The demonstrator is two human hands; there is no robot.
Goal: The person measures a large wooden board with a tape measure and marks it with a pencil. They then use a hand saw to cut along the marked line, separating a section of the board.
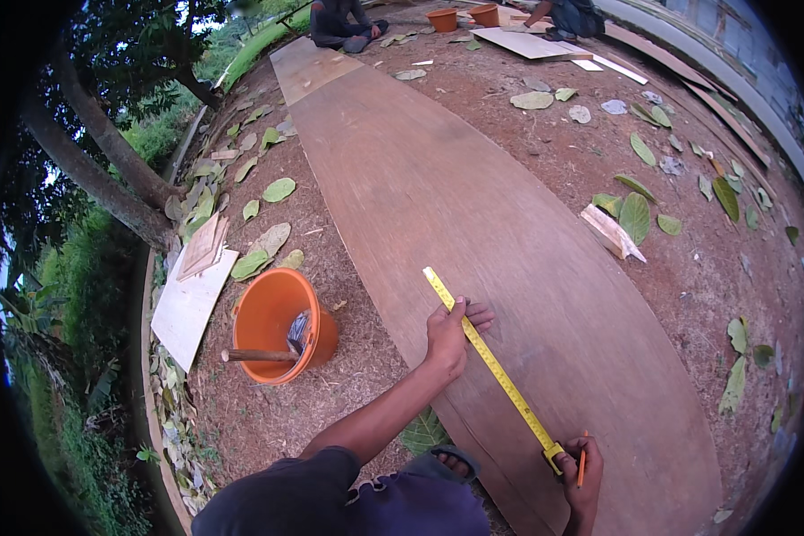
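Observation:
A long brown plywood sheet (402, 179) stretches from beside me toward the far left. Over it runs the extended yellow blade of a tape measure (507, 380), slanting from upper left to lower right. My left hand (448, 339) pinches the blade a little short of its free end, thumb on top and other fingers beneath or beside it. My right hand (582, 473) grips the tape's case at the lower end of the blade. An orange pencil (582, 462) also sits between the fingers of that hand. Whether the blade touches the wood, I cannot tell.
An orange bucket (326, 344) with a wooden handle sticking out stands left of the sheet. Board offcuts (192, 308) lie beyond it. A split wood piece (609, 230) rests at the right. Two people (344, 22) sit or crouch at the far end, near more buckets and boards.

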